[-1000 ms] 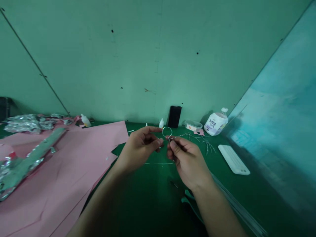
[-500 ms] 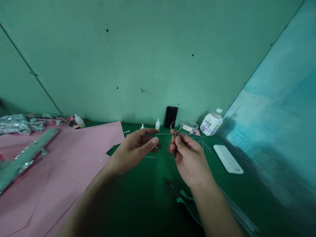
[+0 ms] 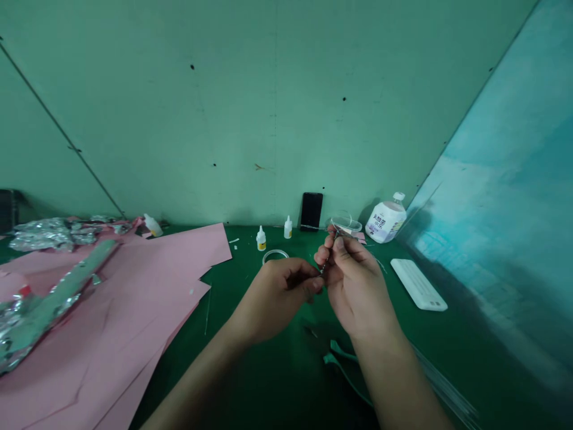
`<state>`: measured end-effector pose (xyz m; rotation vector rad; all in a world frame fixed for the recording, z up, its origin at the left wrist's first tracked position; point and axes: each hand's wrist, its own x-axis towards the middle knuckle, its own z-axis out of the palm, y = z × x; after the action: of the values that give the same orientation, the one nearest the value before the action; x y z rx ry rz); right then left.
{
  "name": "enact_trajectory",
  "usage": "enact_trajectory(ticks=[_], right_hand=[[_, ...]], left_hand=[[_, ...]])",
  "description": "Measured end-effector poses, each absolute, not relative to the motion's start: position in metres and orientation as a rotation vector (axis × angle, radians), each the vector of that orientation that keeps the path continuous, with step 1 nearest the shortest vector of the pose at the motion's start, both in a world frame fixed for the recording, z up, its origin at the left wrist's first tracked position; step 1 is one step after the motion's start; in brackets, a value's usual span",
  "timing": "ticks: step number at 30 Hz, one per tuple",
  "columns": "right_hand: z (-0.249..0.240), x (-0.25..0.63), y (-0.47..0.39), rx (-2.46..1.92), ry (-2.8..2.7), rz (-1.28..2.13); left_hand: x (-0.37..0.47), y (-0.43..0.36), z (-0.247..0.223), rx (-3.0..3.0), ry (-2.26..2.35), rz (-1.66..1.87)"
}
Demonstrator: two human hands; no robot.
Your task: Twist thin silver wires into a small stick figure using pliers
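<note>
A thin twisted wire (image 3: 327, 261) with a loop at its upper end runs between my two hands, above the green table. Its middle is pinched between the thumb and fingers of my right hand (image 3: 353, 278). My left hand (image 3: 284, 292) has thumb and forefinger closed on the wire's lower end. Pliers with green handles (image 3: 342, 364) lie on the table below my hands, partly hidden by my right forearm. A white ring (image 3: 276, 255) rests just beyond my left hand.
Pink sheets (image 3: 147, 275) and a foil-edged strip (image 3: 62, 298) cover the left. Two small glue bottles (image 3: 261, 239), a phone (image 3: 311, 211), a clear container and a large bottle (image 3: 385, 221) stand at the back. A white power bank (image 3: 418, 285) and thin wires (image 3: 443, 385) are at right.
My left hand has moved right and closed on the lower end of the wire. My right hand, with the wire, has shifted slightly right. The white ring and a glue bottle are now uncovered.
</note>
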<state>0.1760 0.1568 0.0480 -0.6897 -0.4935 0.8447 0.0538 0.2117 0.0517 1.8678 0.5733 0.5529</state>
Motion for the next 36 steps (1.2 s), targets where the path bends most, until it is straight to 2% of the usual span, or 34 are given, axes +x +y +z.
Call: enact_trajectory(ticks=[10, 21, 31, 36], right_hand=[[0.046, 0.175, 0.161, -0.661, -0.477, 0.734], [0.042, 0.176, 0.157, -0.864, -0.515, 0.786], [0.045, 0.186, 0.153, -1.015, -0.793, 0.871], [0.042, 0.189, 0.151, -1.137, -0.924, 0.722]], left_hand=[[0.062, 0.209, 0.043, 1.613, 0.526, 0.565], [0.066, 0.209, 0.041, 1.5, 0.464, 0.613], [0.059, 0.211, 0.049, 1.493, 0.503, 0.581], [0.055, 0.212, 0.051, 1.52, 0.501, 0.583]])
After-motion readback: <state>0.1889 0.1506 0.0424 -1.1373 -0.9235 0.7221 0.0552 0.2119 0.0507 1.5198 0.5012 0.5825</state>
